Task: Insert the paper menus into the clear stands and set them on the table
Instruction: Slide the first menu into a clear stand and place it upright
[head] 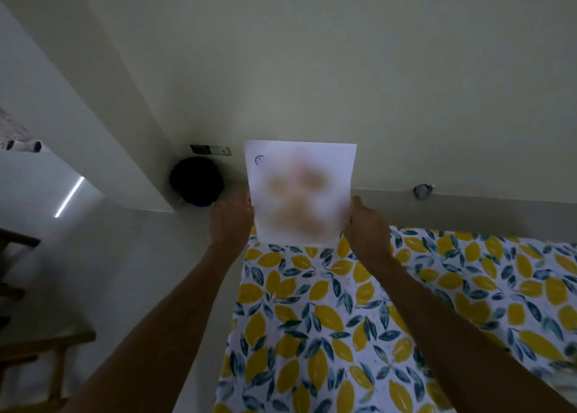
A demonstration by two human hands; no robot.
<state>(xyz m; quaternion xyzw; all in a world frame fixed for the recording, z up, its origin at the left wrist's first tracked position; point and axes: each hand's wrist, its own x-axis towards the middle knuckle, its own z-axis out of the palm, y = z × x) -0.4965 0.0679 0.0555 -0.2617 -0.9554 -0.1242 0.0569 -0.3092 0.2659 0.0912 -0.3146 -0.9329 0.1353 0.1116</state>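
Observation:
A white paper menu with a blurred picture stands upright above the far left corner of the table. My left hand grips its left edge and my right hand grips its right edge. Whether a clear stand surrounds the sheet cannot be told in this dim view. The table wears a cloth printed with yellow lemons and blue leaves.
A dark round object sits on the floor by the wall corner, under a wall socket. A wooden chair stands at the lower left. A small round fitting is on the wall at right.

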